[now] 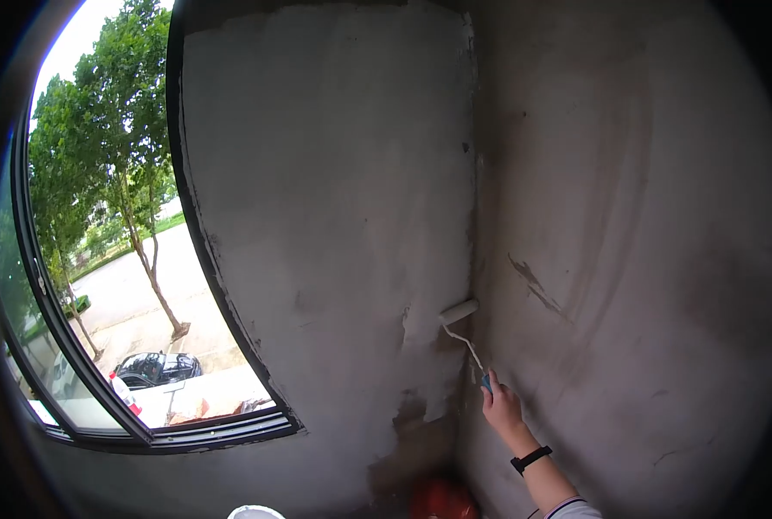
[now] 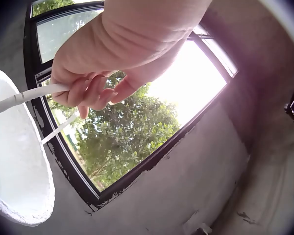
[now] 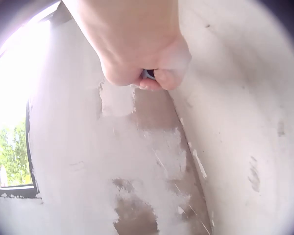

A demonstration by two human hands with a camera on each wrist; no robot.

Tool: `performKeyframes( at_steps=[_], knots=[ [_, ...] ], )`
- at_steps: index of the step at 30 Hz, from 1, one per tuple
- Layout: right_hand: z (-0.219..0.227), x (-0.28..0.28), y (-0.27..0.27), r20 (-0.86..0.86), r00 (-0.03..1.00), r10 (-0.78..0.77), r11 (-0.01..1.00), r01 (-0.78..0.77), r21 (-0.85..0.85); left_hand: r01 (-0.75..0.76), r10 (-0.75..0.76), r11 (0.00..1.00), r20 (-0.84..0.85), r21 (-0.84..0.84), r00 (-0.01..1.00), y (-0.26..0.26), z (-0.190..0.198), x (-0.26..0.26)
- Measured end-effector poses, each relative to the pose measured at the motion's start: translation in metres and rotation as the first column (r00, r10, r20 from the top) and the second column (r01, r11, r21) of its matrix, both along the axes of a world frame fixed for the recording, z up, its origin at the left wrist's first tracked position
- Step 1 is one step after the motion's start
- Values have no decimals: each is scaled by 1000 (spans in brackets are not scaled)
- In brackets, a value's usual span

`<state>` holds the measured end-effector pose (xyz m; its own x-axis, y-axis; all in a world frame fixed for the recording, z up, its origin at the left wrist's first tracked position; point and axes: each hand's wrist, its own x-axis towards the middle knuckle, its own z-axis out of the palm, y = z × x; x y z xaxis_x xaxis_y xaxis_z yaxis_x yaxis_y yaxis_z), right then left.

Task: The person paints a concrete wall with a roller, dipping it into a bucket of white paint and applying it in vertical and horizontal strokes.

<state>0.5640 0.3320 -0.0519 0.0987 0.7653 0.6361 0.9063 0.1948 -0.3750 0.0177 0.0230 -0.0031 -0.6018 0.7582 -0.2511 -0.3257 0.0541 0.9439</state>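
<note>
My right hand (image 1: pixel 503 410) grips the blue handle (image 1: pixel 487 381) of a paint roller. The roller's white sleeve (image 1: pixel 459 311) is up at the inside corner, against the grey wall beside the window, with its bent wire frame below it. In the right wrist view my fingers wrap round the handle, and the roller head is hidden. My left hand (image 2: pixel 95 73) holds the carrying handle (image 2: pixel 27 95) of a white bucket (image 2: pixel 22 181), its fingers curled round it. Only part of the bucket's rim (image 1: pixel 256 512) enters the bottom of the head view; the left hand is outside it.
An open window (image 1: pixel 153 437) with a dark frame is on the left, with trees and a parked car outside. A red-and-white bottle (image 1: pixel 125 394) stands by the sill. Low in the corner is a red rounded object (image 1: pixel 442 500). Brown unpainted patches (image 1: pixel 416 445) show low on the wall.
</note>
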Motion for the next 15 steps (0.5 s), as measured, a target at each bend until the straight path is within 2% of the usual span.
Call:
performKeyframes(
  at_steps=[2,7,8,10,13,15],
  knots=[
    [-4,3,-5,68,998,-5,999,8,-44,-10,10,1000,-7,-7,1000,-6,-2,0],
    [25,-11,-14,44,999,-4,998,2,58,-17,17,1000,-11,-2,1000,-14,-2,-5],
    [38,-18,-11,43,999,3,998,-6,64,-23,23,1000,-11,-2,1000,-17,-1,-7],
    [73,-37,-1,-8,998,60,970,-57,236,-27,27,1000,-11,-6,1000,-21,-1,-9],
    [143,-64,19,-42,983,180,902,-148,406,-31,31,1000,-11,-5,999,-25,2,-14],
    [195,-75,25,-42,985,165,915,-137,380,-35,35,999,-9,-4,999,-28,3,-17]
  ],
)
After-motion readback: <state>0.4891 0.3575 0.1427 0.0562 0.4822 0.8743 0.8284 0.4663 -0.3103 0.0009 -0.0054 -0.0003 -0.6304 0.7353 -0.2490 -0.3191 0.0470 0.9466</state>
